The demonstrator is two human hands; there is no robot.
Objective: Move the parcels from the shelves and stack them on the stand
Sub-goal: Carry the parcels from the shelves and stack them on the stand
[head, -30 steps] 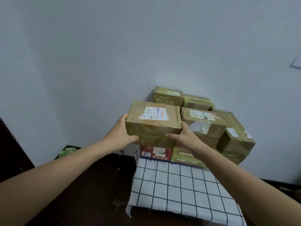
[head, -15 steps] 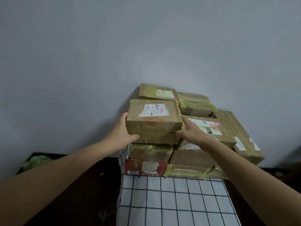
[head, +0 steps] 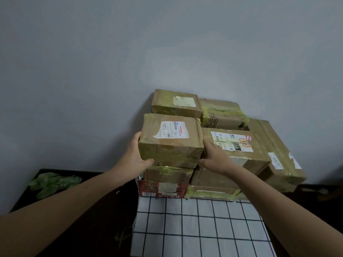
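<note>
A brown taped parcel (head: pixel 170 143) with a white label rests on top of the front-left column of stacked parcels on the stand, which is covered by a checked cloth (head: pixel 200 229). My left hand (head: pixel 134 154) grips its left side, thumb hooked under the front bottom edge. My right hand (head: pixel 213 156) clasps its right front corner, fingers wedged between it and a neighbouring labelled parcel (head: pixel 235 145). Beneath it sit a taped box (head: pixel 167 174) and a red box (head: pixel 159 189).
Two more parcels (head: pixel 176 103) (head: pixel 220 114) stand at the back against the grey wall. A large parcel (head: pixel 274 158) leans at the stack's right. A dark surface at left carries something green (head: pixel 52 182). The cloth's front part is bare.
The view has closed in on the stack. The parcel has come down onto the front-left column, and my right hand has slid along its right side to the front corner.
</note>
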